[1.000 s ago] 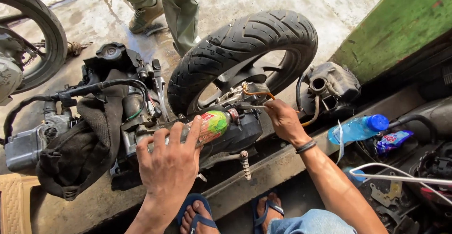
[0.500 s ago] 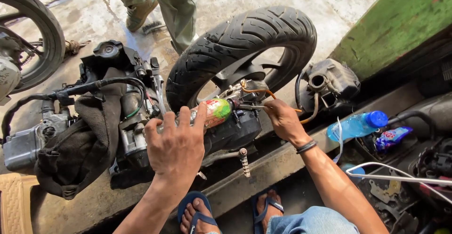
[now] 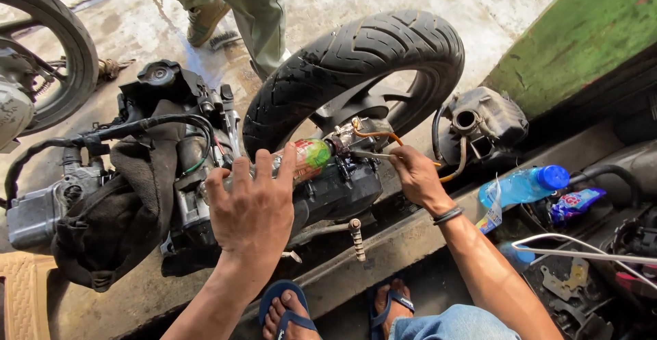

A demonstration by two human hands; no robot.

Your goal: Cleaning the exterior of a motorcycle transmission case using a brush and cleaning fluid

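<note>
- Tyre (image 3: 356, 59): it stood upright behind the engine (image 3: 205, 169), which lay on the concrete floor (image 3: 123, 292) with a dark rag (image 3: 130, 203) draped over its left part.
- Air box (image 3: 489, 124): it sat to the right of the tyre, apart from my hands.
- Blue bottle (image 3: 523, 186): it lay on its side past my right wrist, untouched.
- Left hand (image 3: 252, 206): my fingers were wrapped round a clear bottle (image 3: 301, 162) with a green and red label, tipped on its side with its mouth end towards the carburettor (image 3: 352, 138).
- Right hand (image 3: 417, 175): my fingertips were pinched together on a thin metal tool (image 3: 369, 154), its tip at the carburettor, just beside the orange hose (image 3: 383, 134).
- Handling note: I judged the work went best with the bottle held steady and low, its mouth close to the opening, and the tool kept still so that little spilled onto the engine case.
</note>
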